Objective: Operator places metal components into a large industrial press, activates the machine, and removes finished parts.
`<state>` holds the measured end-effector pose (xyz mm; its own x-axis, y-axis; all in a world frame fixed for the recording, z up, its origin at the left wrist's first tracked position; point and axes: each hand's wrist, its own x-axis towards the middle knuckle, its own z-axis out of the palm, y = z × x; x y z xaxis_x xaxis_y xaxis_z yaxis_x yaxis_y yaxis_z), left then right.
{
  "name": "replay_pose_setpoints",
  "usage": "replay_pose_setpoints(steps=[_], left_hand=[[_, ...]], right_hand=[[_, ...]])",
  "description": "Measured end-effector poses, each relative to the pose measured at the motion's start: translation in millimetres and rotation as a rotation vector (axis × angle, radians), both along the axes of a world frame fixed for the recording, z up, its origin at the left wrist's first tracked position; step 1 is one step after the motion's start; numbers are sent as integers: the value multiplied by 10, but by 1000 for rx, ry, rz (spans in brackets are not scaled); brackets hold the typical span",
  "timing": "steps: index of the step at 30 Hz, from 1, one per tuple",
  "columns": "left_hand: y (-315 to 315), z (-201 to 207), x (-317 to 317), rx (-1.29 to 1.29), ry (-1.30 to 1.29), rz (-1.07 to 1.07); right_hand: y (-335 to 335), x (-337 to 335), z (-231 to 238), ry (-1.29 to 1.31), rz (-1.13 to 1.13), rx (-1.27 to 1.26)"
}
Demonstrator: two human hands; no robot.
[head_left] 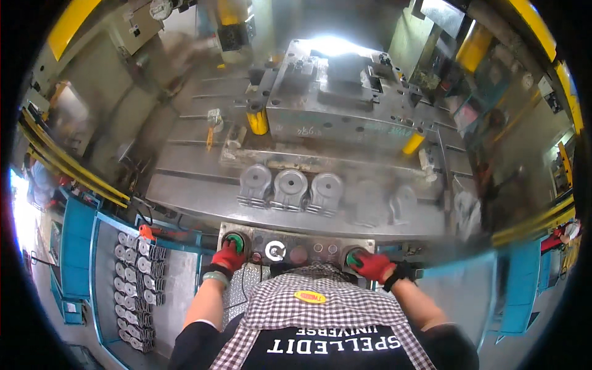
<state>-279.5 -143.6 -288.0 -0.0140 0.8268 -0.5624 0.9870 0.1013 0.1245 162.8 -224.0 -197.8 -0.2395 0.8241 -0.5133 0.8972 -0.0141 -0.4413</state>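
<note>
My left hand [228,258], in a red glove, lies with its fingers stretched onto a round green push button [235,238] at the left end of a metal control panel [333,235]. At the panel's other end my right hand [375,266], also gloved in red, rests its fingers on a second green button [353,258]. Neither hand holds anything. Between them sit a round selector with a white ring [275,250] and a dull red button [298,254]. Beyond the panel, three stacks of grey stamped metal parts [290,183], rounded with centre holes, stand side by side on the press bed.
A large steel die [339,120] with yellow posts [258,119] occupies the press bed [185,191]. At left, a blue-framed bin [97,277] holds many stacked metal parts [126,290]. Yellow rails [74,166] flank the press, and another blue-framed bin [493,283] stands at right.
</note>
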Motion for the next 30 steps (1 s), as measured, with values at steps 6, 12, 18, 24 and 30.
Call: replay_pose_setpoints(steps=[6, 12, 18, 24, 30], left_hand=[[28, -94, 87, 7, 19, -17], [18, 24, 185, -30, 1, 64], [21, 231, 267, -26, 6, -1], [8, -226, 68, 58, 19, 33], [-34, -105, 128, 74, 8, 27]], right_hand=[[-419, 170, -819, -110, 75, 97], [-416, 192, -979, -27, 28, 110], [-411, 223, -1121, -121, 25, 100], [-401, 195, -1059, -80, 21, 101], [-433, 215, -988, -95, 81, 148]])
